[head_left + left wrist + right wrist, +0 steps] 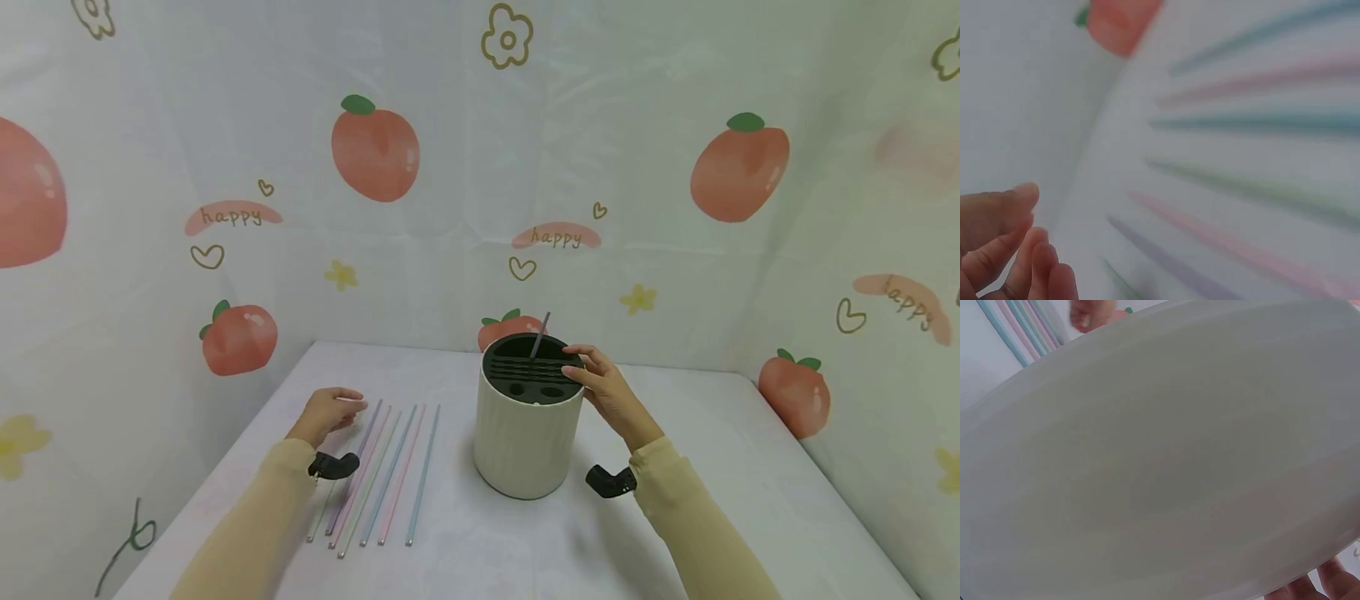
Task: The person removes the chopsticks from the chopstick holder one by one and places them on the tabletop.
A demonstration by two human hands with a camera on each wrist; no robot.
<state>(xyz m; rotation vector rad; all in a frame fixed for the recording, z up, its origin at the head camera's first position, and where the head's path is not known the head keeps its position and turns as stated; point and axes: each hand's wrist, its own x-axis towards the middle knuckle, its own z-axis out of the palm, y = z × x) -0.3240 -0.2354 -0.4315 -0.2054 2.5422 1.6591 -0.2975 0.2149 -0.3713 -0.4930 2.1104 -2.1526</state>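
Note:
A cream ribbed knife holder (528, 446) stands upright, with a black slotted top (517, 372). One purple chopstick (540, 335) leans up out of it. My right hand (609, 392) grips the holder's right rim, its fingertips over the black top; from the right wrist the cream wall (1166, 450) fills most of the view. Several pastel chopsticks (386, 483) with shiny end caps lie side by side left of the holder. My left hand (330, 414) is beside their far ends, holding nothing, fingers loosely bent; the left wrist view shows its thumb close to its fingertips.
The white table (675, 500) runs back to a cloth backdrop (450, 83) printed with peaches and flowers. Black wrist devices (333, 465) sit on both sleeves.

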